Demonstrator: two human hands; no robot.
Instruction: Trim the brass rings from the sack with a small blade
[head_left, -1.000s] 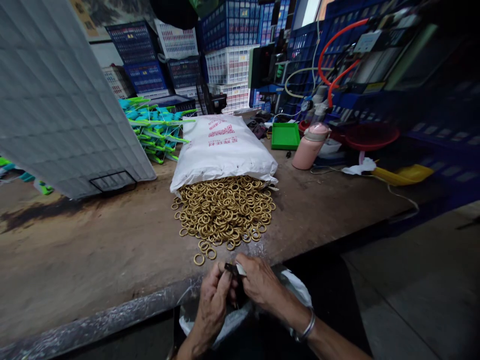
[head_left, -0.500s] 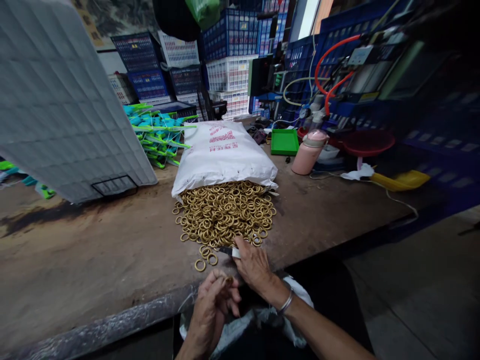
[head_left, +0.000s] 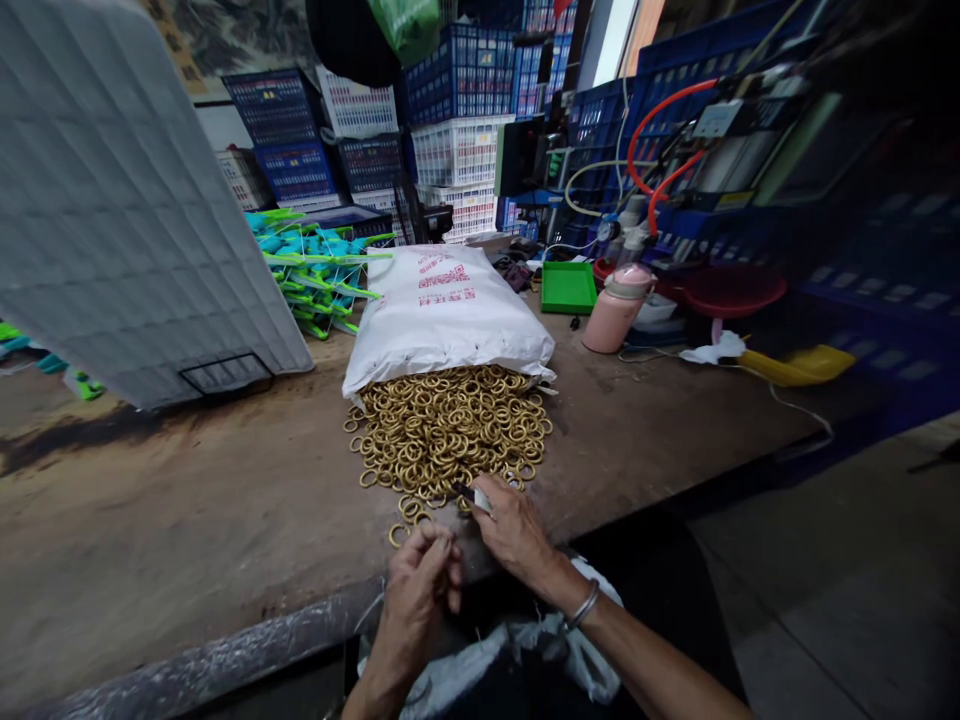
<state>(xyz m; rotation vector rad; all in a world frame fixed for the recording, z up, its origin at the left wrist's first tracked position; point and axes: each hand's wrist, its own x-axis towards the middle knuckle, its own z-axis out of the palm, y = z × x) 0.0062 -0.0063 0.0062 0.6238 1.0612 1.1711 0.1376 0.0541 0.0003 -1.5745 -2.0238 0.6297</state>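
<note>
A heap of brass-coloured rings [head_left: 450, 425] spills from the mouth of a white printed sack [head_left: 454, 315] on the table. My right hand [head_left: 514, 535] is closed round a small tool with a dark tip and white grip [head_left: 482, 499]; the tip points left, at the near edge of the heap. Lower and to the left, my left hand [head_left: 420, 585] has its fingers curled and pinched together. What sits between those fingertips is hidden. Just beyond them lie a few loose rings [head_left: 399, 535].
On the left stands a large grey-white ribbed panel [head_left: 142, 200], with blue and green plastic pieces [head_left: 315, 265] behind it. A green tray [head_left: 568, 287], a pink bottle [head_left: 619, 308] and a yellow scoop-like object [head_left: 795, 366] are to the right. The table's front edge [head_left: 225, 650] runs close to my hands.
My left hand has moved up towards the loose rings, and its fingers have closed in. A small brownish thing seen at its fingertips before is now hidden. My right hand has shifted slightly.
</note>
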